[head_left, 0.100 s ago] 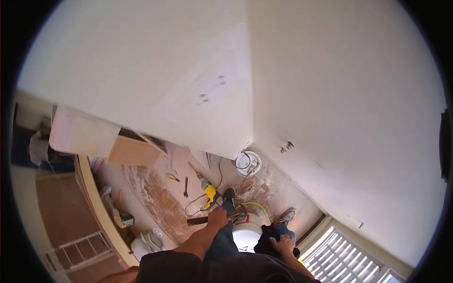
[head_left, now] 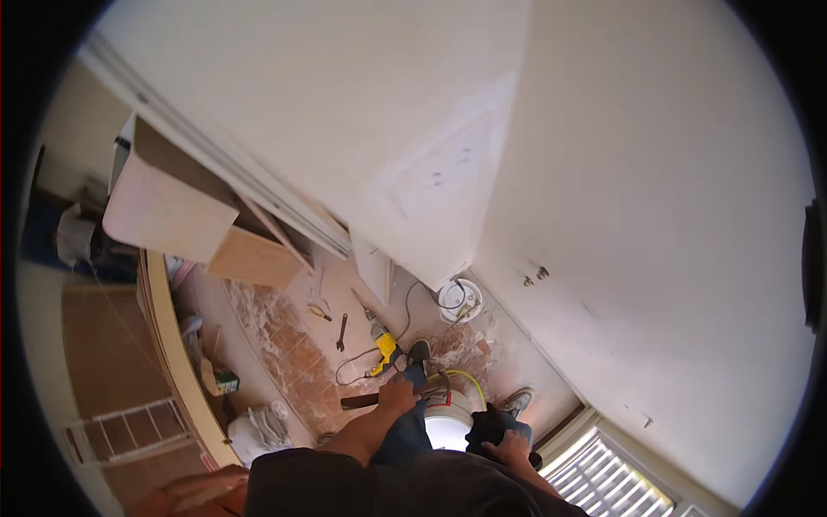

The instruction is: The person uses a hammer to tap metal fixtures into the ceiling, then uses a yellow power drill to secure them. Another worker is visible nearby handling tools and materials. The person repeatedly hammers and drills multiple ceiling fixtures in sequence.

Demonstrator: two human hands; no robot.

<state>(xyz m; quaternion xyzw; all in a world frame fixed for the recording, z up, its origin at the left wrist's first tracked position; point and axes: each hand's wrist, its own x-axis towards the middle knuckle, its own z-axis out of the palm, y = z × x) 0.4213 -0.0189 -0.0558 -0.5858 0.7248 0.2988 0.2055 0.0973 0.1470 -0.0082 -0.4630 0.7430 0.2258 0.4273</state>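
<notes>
My left hand (head_left: 397, 396) is wrapped round the handle of a hammer (head_left: 360, 401); its dark head lies over the rim of a white bucket (head_left: 446, 431) between my legs. My right hand (head_left: 514, 447) rests with fingers stretched over my right knee, beside a dark knee covering (head_left: 488, 431). By my left foot lies a yellow corded drill (head_left: 385, 351) with a long bit. A dark wrench (head_left: 342, 333) and yellow-handled pliers (head_left: 319, 311) lie farther left on the floor. A yellow-green hose (head_left: 470, 379) curves past the bucket.
A second white bucket (head_left: 460, 302) stands at the wall corner. Two brass fittings (head_left: 536, 277) stick out of the right wall. Broken tile and dust (head_left: 280, 332) cover the floor. Boards (head_left: 256, 257) lean at left. Bare skin of an arm or hand (head_left: 185, 491) shows at lower left, owner unclear.
The view has swung left, so the wall corner and far bucket sit farther right. My left hand keeps its hold on the hammer; my right hand stays on the knee.
</notes>
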